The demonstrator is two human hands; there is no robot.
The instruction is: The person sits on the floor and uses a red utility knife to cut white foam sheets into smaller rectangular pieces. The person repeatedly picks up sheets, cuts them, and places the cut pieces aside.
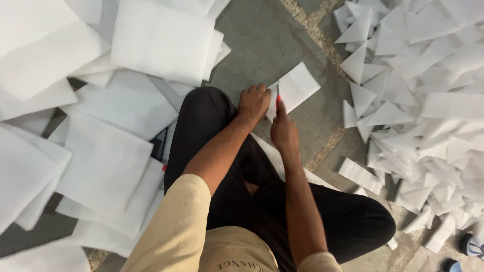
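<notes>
I sit cross-legged on a grey floor in black trousers. My left hand (pixel 253 102) presses down on the near edge of a small white foam sheet (pixel 297 85) lying on the floor in front of my knee. My right hand (pixel 283 131) grips a small red-handled cutter (pixel 278 100), its tip at the sheet's left part, just beside my left fingers. The blade itself is hidden by my hand.
Large white foam sheets (pixel 161 40) lie stacked at the left and top left. A heap of cut white triangles (pixel 418 90) covers the floor at the right. Narrow white strips (pixel 359 174) lie near my right knee. A shoe (pixel 471 245) shows at the bottom right.
</notes>
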